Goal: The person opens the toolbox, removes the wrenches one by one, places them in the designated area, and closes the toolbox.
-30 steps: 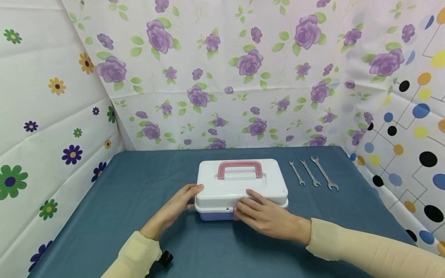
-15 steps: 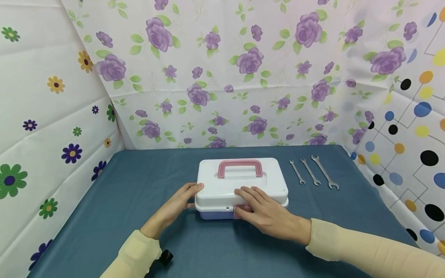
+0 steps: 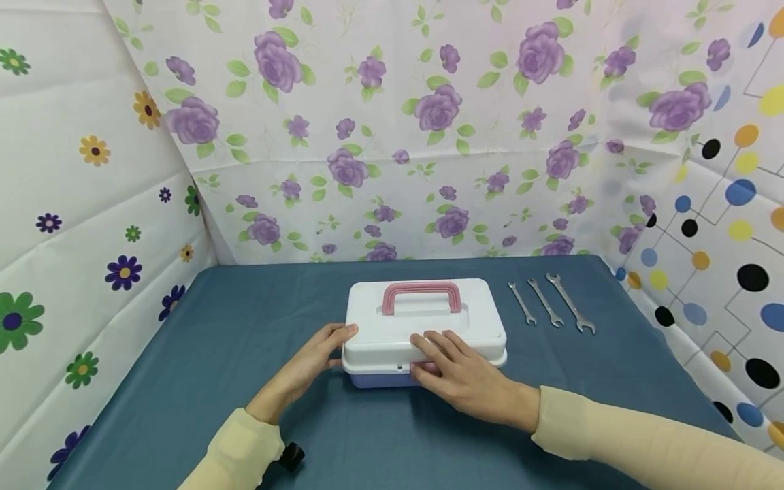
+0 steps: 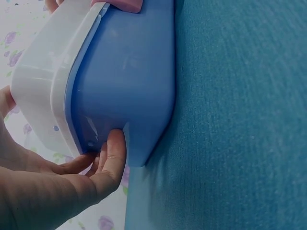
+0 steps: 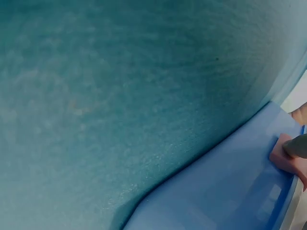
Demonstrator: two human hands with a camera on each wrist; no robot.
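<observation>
A toolbox with a white lid, a blue base and a pink folded handle point(image 3: 422, 289) stands closed-lidded on the table. My left hand point(image 3: 315, 357) grips its left end. In the left wrist view, those fingers point(image 4: 115, 155) curl against the end of the blue base point(image 4: 132, 62), under the rim. My right hand point(image 3: 468, 381) lies at the front, its fingers on the white lid point(image 3: 367, 333). The right thumb presses the pink latch point(image 5: 284, 160) on the front. Most of the latch is hidden by that hand in the head view.
To the right of the toolbox lie three metal wrenches: a small one point(image 3: 522, 303), a middle one point(image 3: 546, 303) and a large one point(image 3: 571, 303). Blue cloth point(image 3: 257, 299) covers the table. Patterned curtains point(image 3: 392, 136) rise behind and along both sides.
My right hand's fingers have shifted up from the front edge onto the lid, while the thumb is now against the latch. The left hand, toolbox and wrenches keep their places.
</observation>
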